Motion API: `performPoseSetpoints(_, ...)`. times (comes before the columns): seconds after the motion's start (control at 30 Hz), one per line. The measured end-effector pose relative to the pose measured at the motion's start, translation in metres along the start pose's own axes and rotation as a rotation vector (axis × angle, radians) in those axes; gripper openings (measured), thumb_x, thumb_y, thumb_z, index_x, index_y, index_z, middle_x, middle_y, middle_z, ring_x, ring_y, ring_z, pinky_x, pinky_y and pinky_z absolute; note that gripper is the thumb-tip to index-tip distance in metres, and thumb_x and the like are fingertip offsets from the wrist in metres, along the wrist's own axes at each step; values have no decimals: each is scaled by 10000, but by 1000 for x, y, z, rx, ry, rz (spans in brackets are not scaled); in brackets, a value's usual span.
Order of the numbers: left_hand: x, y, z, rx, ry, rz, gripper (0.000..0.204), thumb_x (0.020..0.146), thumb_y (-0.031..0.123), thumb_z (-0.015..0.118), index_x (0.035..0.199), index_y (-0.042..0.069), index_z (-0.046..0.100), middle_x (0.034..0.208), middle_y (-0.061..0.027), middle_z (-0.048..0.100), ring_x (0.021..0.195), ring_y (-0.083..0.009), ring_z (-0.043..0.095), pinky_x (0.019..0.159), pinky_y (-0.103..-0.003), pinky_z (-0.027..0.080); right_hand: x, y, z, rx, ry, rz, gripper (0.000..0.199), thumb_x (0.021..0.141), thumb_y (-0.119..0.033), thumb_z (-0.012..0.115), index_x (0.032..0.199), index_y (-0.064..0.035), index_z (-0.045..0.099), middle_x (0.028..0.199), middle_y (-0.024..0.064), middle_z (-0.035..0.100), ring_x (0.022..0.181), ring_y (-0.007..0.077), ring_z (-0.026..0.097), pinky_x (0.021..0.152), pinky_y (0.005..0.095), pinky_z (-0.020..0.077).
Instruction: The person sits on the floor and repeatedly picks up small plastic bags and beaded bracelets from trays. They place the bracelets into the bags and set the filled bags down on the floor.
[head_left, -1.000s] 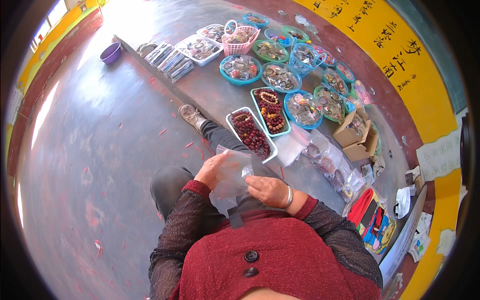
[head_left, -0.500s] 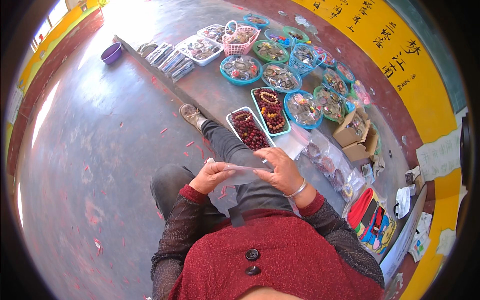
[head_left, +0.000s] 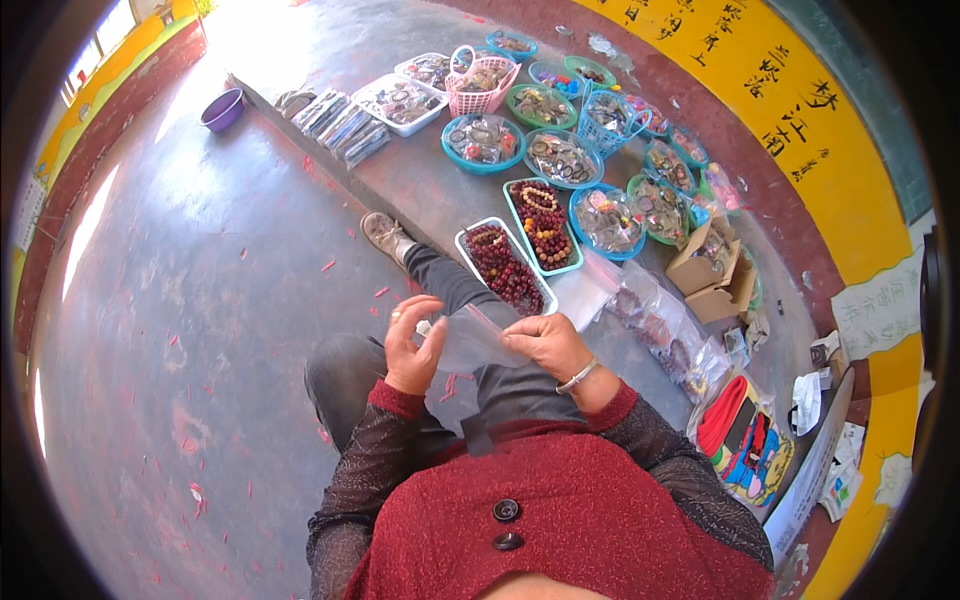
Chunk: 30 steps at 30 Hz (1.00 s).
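A clear plastic zip bag hangs between my hands over my lap. Its upper right edge is pinched between the thumb and fingers of my right hand. My left hand is at the bag's left side, thumb and fingers spread apart. Something small and whitish shows by the left fingertips, too small to name. I cannot make out anything inside the bag. Just beyond my hands, a white tray holds dark red bead bracelets. Beside it stands a pale green tray with more bead bracelets.
Several baskets of small packaged items stand farther off, among them a blue basket and a pink basket. An open cardboard box, plastic bags and a colourful bag lie to the right. A purple basin sits far left.
My left hand has let go of the bag's edge and spread its fingers. The bag has tilted and opened out flat, while my right hand has shifted to a pinch on its edge.
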<state>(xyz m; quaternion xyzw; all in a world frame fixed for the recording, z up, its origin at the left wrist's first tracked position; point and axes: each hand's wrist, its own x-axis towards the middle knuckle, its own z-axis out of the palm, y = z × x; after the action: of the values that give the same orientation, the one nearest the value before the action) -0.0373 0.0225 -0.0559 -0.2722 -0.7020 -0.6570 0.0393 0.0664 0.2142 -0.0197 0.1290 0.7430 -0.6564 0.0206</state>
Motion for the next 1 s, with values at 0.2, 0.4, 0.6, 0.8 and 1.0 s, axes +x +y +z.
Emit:
performPoseSetpoints(0.2,-19,18,11,48,-36,104,69,739,-23,612,796,9,589,791,-97,598,683,-204,558,611,-276,450,7,19,15,345,74,165,87,810,-100,650,816,-14,649,705,-20,600,600,34,491,540,184,387)
performPoseSetpoints(0.4,-42,-17,35,-342,-326,-609,167,901,171,561,885,8,590,746,-15,581,661,-74,559,575,-215,480,7,50,43,347,157,53,58,799,-64,655,802,-31,607,718,-28,586,611,27,488,537,172,381)
performPoseSetpoints(0.6,-34,-21,31,-684,-368,-852,164,918,174,525,932,16,566,819,-39,600,735,-112,598,647,-237,517,9,54,35,407,60,78,104,814,-121,666,823,-33,612,753,-5,610,652,54,538,588,195,434)
performPoseSetpoints(0.8,-32,-21,27,-720,-395,-869,124,897,128,549,947,15,558,856,-49,606,760,-120,607,674,-242,521,10,51,26,604,-28,272,123,847,-146,622,876,-26,629,793,26,642,691,96,594,624,224,470)
performPoseSetpoints(1.0,-31,-18,25,-706,-417,-893,90,848,60,567,926,16,559,853,-54,604,770,-141,611,689,-252,519,7,56,23,569,-19,289,109,845,-143,615,878,-40,630,786,19,639,699,95,593,620,235,473)
